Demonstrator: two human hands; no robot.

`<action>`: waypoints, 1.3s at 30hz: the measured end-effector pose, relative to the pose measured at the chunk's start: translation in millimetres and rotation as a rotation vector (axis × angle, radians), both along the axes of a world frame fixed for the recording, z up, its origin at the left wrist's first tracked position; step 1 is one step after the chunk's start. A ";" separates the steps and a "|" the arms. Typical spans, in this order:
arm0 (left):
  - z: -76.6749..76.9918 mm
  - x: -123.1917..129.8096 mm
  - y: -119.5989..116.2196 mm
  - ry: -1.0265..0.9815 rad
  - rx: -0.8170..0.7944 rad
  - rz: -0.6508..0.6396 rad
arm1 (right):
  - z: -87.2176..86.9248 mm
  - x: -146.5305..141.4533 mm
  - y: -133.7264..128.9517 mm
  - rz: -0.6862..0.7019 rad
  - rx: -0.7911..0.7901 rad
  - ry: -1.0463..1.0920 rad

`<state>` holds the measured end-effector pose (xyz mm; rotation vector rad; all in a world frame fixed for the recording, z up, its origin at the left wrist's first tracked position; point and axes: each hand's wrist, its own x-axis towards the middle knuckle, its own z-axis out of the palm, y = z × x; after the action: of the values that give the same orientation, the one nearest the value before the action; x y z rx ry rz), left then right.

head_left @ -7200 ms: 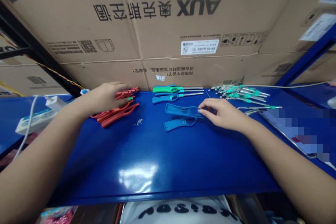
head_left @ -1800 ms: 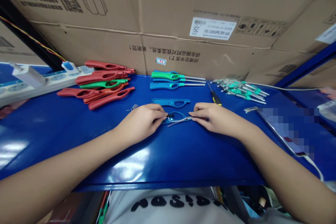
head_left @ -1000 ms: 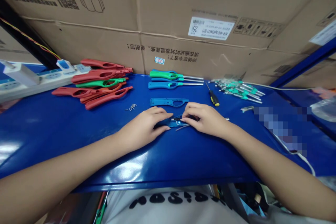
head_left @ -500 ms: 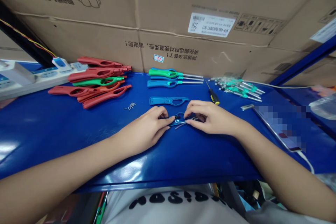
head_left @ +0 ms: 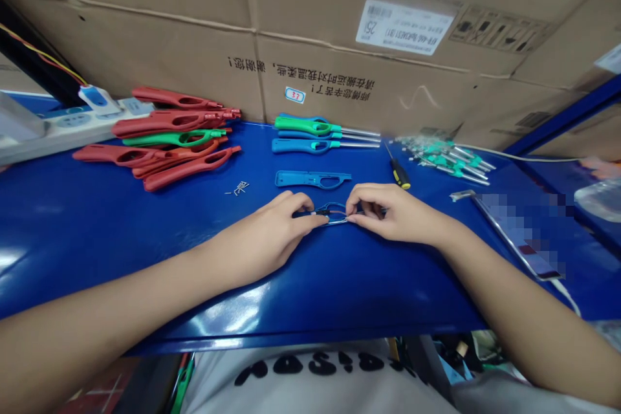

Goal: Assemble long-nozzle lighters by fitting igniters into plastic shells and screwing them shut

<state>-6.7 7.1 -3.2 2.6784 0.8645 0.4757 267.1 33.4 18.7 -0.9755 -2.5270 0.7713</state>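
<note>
At the lower edge of the frame, a light-grey shirt with black lettering (head_left: 310,369), cut off, fronted the glossy blue table (head_left: 349,291). In the centre, a blue plastic handle shell with a loop (head_left: 336,205) sat between two bare hands, apparently held at both ends for steadiness. The left hand (head_left: 276,233) was half curled around its left end; the right hand (head_left: 391,213) had thumb and forefinger pinched close at the other. A small black piece (head_left: 322,212) showed between them, but fingers covered the rest, and what exactly the right fingertips gripped could not be told.

Just beyond, loose silvery screws (head_left: 240,187), a second blue half shell (head_left: 310,179) and a black-and-yellow screwdriver (head_left: 400,176) lay presumably for easy reach. Farther, red, orange and green plastic handles (head_left: 169,176) at left and teal-collared metal tubes (head_left: 456,173) at right seemed sorted by kind, overlapping too much to count. Blue and green lighters with metal barrels (head_left: 301,146) lay between, before a brown cardboard carton (head_left: 310,6), cropped above.
</note>
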 end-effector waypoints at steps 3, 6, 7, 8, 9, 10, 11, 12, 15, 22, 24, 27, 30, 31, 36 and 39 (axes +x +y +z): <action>-0.2 0.2 0.3 0.011 -0.001 -0.005 | -1.0 -1.0 0.3 0.010 0.002 -0.012; -0.4 0.0 0.4 0.013 0.007 -0.007 | -1.6 -3.0 -0.5 0.016 0.014 -0.023; -0.6 -0.1 0.4 0.013 0.010 -0.009 | -1.8 -3.7 -0.7 0.015 0.021 -0.026; -0.7 -0.2 0.5 0.013 0.011 -0.011 | -1.9 -4.3 -0.9 0.012 0.028 -0.027; -0.9 -0.2 0.5 0.014 0.011 -0.011 | -2.2 -4.9 -0.9 0.004 0.037 -0.028; -0.9 -0.2 0.5 0.017 0.010 -0.011 | -2.5 -5.4 -0.8 -0.005 0.044 -0.028; -0.8 -0.2 0.5 0.020 0.010 -0.010 | -3.0 -5.9 -0.6 -0.016 0.050 -0.026; -0.6 -0.2 0.4 0.023 0.010 -0.009 | -3.5 -6.3 -0.4 -0.026 0.055 -0.022; 1.1 -0.3 -0.2 0.034 0.023 -0.011 | -4.7 -7.1 0.3 -0.034 0.060 -0.006; 5.7 -1.0 -1.5 0.116 0.089 -0.022 | -0.6 -2.4 0.8 0.054 0.038 0.016; 5.9 -1.0 -1.4 0.124 0.089 -0.020 | 0.5 -0.2 0.6 0.067 0.022 0.024; 5.3 -0.6 -1.0 0.125 0.092 -0.014 | 1.0 1.4 -0.5 0.084 0.011 0.040; 4.5 -0.1 -0.5 0.126 0.101 -0.014 | 2.0 1.3 -2.3 0.092 0.020 0.031; 4.4 0.0 -0.4 0.128 0.103 -0.015 | 2.6 1.3 -2.9 0.091 0.023 0.026; 6.2 -0.8 -1.1 0.142 0.098 -0.013 | 6.2 3.3 -2.7 0.101 -0.013 0.030; 7.8 -0.7 -1.5 0.137 0.089 -0.005 | 6.8 3.9 -2.0 0.117 -0.020 0.049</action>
<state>-7.4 5.7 4.6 2.8214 0.8927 0.3401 271.0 31.5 25.5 -0.8105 -2.5567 0.8448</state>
